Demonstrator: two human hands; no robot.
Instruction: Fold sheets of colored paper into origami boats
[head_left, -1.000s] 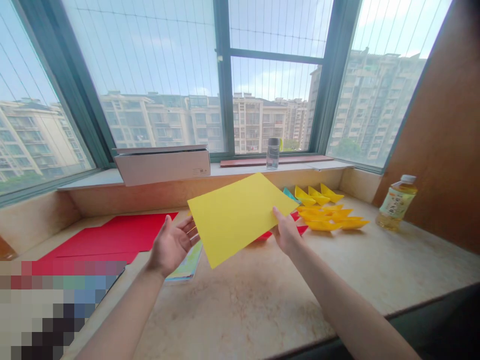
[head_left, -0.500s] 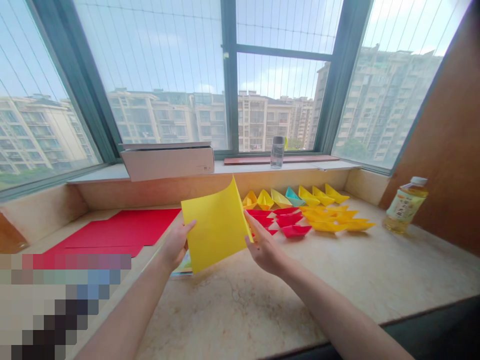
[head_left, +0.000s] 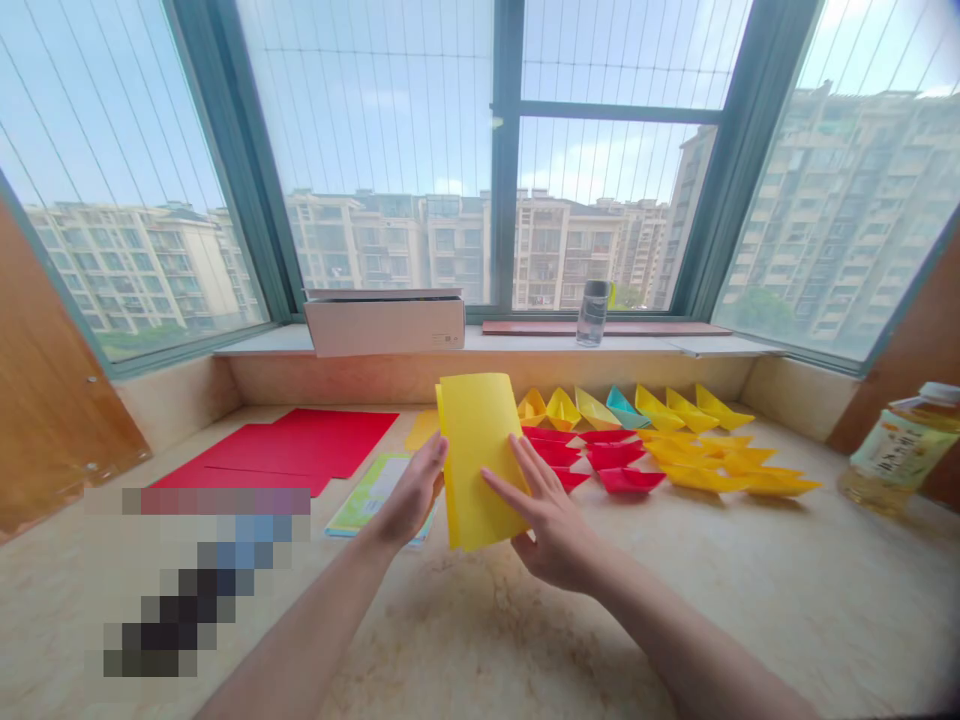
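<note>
Stone-look counter (head_left: 675, 620) below, and above it the yellow sheet (head_left: 474, 420) is doubled over — left hand (head_left: 409, 497) pinching its left edge, right hand (head_left: 553, 530) spread across the front — and matching the edges before pressing should give the cleanest crease.

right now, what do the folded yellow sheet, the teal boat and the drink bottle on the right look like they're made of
Folded yellow sheet: paper, apparently smooth and matte; it is thin and bends over on itself.
Teal boat: likely paper too, judging by its thin edges and folded, angular shape.
Drink bottle: probably clear plastic, since golden liquid shows through; glass can't be ruled out.
</note>
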